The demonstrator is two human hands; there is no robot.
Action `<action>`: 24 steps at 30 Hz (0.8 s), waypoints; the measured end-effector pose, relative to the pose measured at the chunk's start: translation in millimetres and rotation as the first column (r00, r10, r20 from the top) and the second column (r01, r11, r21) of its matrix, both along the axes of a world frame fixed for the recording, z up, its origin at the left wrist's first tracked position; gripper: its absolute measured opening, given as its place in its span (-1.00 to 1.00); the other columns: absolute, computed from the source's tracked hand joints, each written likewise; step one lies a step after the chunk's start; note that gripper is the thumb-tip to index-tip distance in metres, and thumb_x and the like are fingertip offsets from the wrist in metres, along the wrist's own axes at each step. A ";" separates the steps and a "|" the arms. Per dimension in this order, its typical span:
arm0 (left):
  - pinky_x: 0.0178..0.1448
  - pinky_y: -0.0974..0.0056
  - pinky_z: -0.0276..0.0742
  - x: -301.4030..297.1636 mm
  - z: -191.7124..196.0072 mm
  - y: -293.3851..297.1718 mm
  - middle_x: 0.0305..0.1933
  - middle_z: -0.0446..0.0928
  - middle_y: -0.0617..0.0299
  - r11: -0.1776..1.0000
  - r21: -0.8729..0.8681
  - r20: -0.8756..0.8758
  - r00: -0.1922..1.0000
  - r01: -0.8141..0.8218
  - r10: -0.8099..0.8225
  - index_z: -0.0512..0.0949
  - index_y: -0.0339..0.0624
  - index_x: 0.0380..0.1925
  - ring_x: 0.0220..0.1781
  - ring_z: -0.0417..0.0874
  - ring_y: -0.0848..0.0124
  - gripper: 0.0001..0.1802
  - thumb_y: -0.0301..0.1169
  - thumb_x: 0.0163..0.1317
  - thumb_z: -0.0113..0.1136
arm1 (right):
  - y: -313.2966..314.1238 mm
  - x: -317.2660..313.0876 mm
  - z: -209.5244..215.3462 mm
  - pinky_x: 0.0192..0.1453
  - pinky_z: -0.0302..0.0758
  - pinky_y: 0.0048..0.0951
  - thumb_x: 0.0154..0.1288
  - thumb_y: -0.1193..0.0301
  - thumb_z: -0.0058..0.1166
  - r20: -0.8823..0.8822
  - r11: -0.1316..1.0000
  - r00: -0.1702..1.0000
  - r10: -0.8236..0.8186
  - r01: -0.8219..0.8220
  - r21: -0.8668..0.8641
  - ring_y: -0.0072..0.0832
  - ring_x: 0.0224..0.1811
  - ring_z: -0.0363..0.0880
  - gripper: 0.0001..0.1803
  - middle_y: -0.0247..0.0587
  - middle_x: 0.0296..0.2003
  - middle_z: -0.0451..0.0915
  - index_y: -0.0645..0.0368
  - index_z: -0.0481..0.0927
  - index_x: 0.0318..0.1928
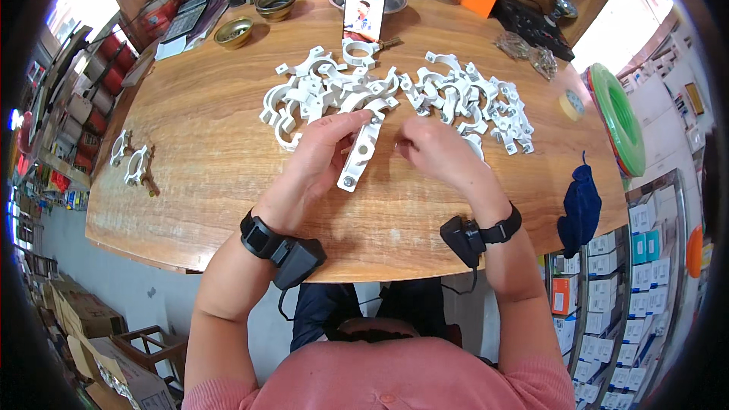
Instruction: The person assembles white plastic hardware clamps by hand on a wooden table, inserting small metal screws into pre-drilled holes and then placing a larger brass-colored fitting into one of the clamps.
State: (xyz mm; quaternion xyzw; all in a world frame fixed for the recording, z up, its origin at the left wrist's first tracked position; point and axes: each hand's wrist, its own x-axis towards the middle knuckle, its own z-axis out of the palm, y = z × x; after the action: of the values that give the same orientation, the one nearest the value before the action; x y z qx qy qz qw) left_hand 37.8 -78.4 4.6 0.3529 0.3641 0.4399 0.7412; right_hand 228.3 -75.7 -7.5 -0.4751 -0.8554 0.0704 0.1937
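Note:
My left hand (317, 153) is closed around a white pipe clamp (364, 153), held edge-up above the near middle of the table. A screw head shows at each end of the clamp, and a round hole lies in its middle. Just right of it, my right hand (439, 149) is curled with thumb and fingertips together; whatever they hold, if anything, is hidden. Beyond my hands lie a heap of larger white clamp halves (310, 89) and a heap of smaller white clamp pieces (510, 118). Two ring-shaped clamps with bolts (137, 165) rest at the far left.
A phone (364, 4) stands upright at the back, with another ring clamp (358, 52) before it. Brass-coloured bowls (234, 32) sit back left. Plastic bags of small hardware (528, 55), a tape roll (571, 105), green coiled tubing (616, 118) and a dark blue cloth (581, 209) line the right.

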 end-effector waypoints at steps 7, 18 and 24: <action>-0.57 0.54 0.27 5.5 -6.3 2.0 -0.55 0.48 0.34 0.999 0.031 -0.023 0.999 0.032 -0.031 0.53 -0.24 -0.43 -0.62 0.40 0.63 -0.80 -0.32 0.13 0.10 | -18.0 -16.2 33.7 -0.43 0.43 -0.56 -0.03 0.55 0.13 -0.532 0.976 0.829 0.174 -0.074 0.203 -0.51 -0.54 0.46 -0.85 -0.25 -0.47 0.45 0.25 0.49 -0.38; -0.60 0.52 0.29 6.8 -10.1 -0.2 -0.59 0.47 0.35 0.996 0.033 0.006 0.997 0.079 -0.079 0.53 -0.25 -0.43 -0.63 0.41 0.64 -0.81 -0.33 0.14 0.07 | -25.6 -19.3 34.0 -0.45 0.45 -0.48 -0.07 0.57 0.14 -0.421 0.943 0.873 0.246 -0.116 0.312 -0.37 -0.47 0.49 -0.83 -0.22 -0.43 0.44 0.25 0.49 -0.39; -0.63 0.56 0.25 8.0 -9.0 -1.7 -0.62 0.45 0.36 0.999 0.020 0.007 0.999 0.049 -0.049 0.52 -0.26 -0.44 -0.68 0.37 0.65 -0.81 -0.34 0.15 0.06 | -23.0 -18.2 32.6 -0.43 0.45 -0.46 -0.06 0.58 0.13 -0.380 0.937 0.887 0.263 -0.140 0.321 -0.37 -0.45 0.49 -0.82 -0.21 -0.42 0.45 0.26 0.49 -0.36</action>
State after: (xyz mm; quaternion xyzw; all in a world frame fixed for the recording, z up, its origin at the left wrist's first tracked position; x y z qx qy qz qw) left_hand 45.8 -80.1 -4.4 0.3674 0.3480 0.4264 0.7497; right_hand 210.1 -98.7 25.1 -0.3240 -0.8401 0.0664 0.4299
